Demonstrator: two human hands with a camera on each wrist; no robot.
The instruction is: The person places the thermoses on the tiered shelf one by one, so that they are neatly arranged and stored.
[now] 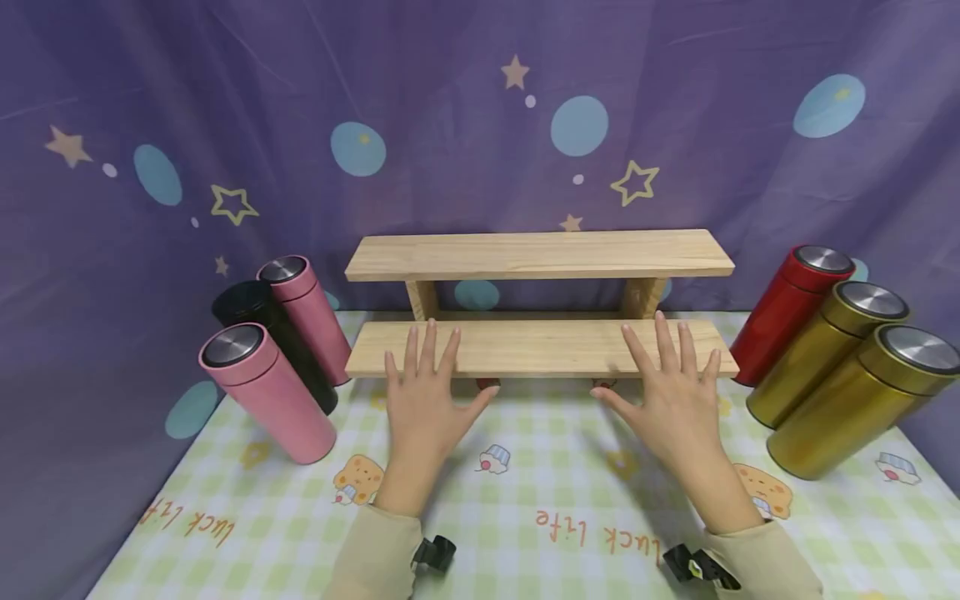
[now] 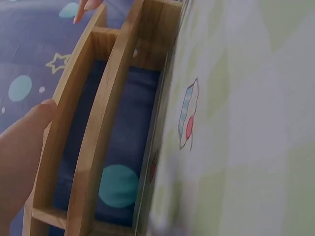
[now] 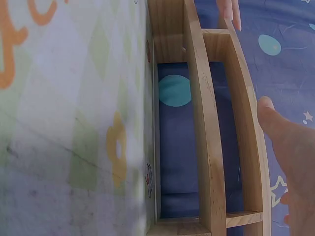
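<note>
Palm down with fingers spread, my left hand (image 1: pixel 424 407) is in front of a two-tier wooden shelf (image 1: pixel 540 348), its fingertips overlapping the left part of the lower board in the head view. My right hand (image 1: pixel 678 410) mirrors it at the right part, fingers fanned out and holding nothing. Both thumbs point inward. In the left wrist view, the left thumb (image 2: pixel 29 132) shows beside the shelf's boards (image 2: pixel 101 118). The right wrist view has the right thumb (image 3: pixel 283 130) beside the same shelf (image 3: pixel 209 147).
Left of the shelf stand two pink thermos flasks (image 1: pixel 273 396) and a black flask (image 1: pixel 288 350). To its right are a red flask (image 1: pixel 783 321) and gold flasks (image 1: pixel 855 408). A checked tablecloth (image 1: pixel 525 475) covers the table. Behind hangs a purple patterned curtain (image 1: pixel 450 67).
</note>
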